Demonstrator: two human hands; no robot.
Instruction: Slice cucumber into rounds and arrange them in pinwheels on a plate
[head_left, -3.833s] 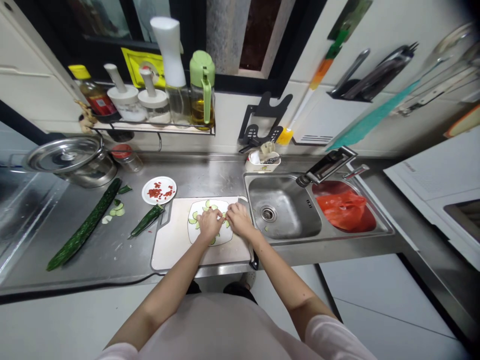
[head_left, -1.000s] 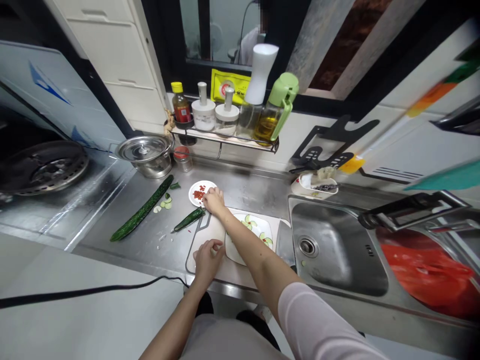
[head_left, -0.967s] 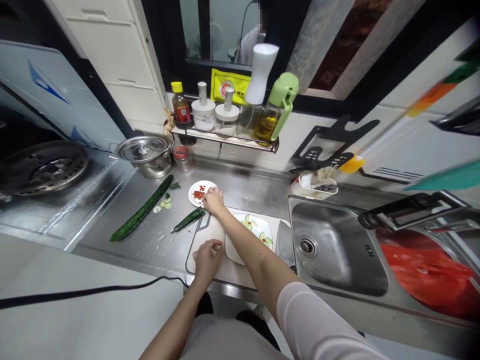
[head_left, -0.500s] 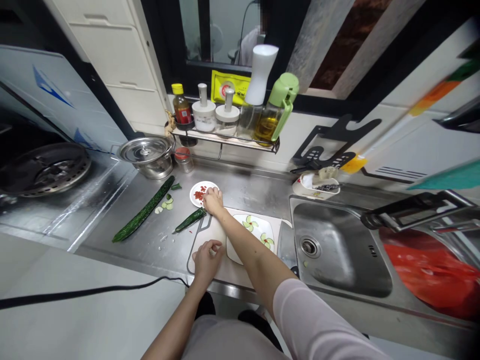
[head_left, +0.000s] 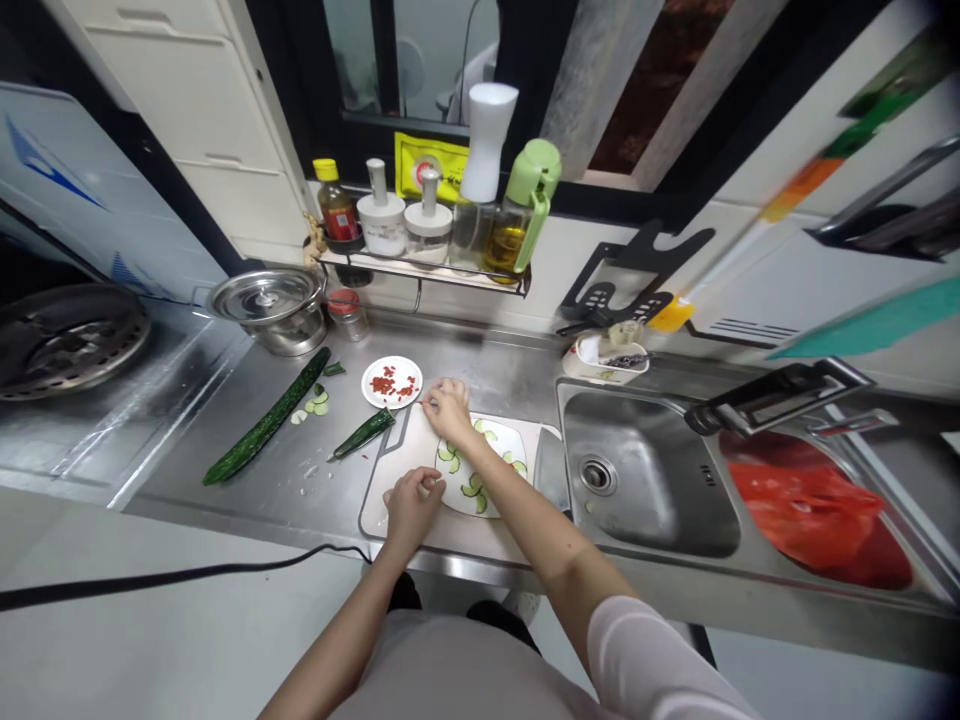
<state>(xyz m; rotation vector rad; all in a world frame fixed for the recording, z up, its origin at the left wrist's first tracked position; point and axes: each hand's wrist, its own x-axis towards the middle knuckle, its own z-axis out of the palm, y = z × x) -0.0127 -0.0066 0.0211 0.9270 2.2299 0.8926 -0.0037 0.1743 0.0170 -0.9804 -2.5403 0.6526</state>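
My right hand is above the far edge of the cutting board, fingertips pinched together; what they hold is too small to make out. Just left of it stands a small white dish with chopped red bits. A white plate lies on the board, carrying cucumber slices set out in fan-like clusters. My right forearm covers part of this plate. Over the board's near left part is my left hand, fingers curled and thumb near the forefinger; anything in them is hidden.
A cut cucumber piece touches the board's left side. Farther left lie a whole cucumber and loose slices. A cleaver rests between plate and sink. A lidded pot and a seasoning rack stand behind.
My right hand has left the small dish and moved right, toward the white plate, with fingertips pinched. My left hand stays over the board, curled. The camera view has shifted slightly.
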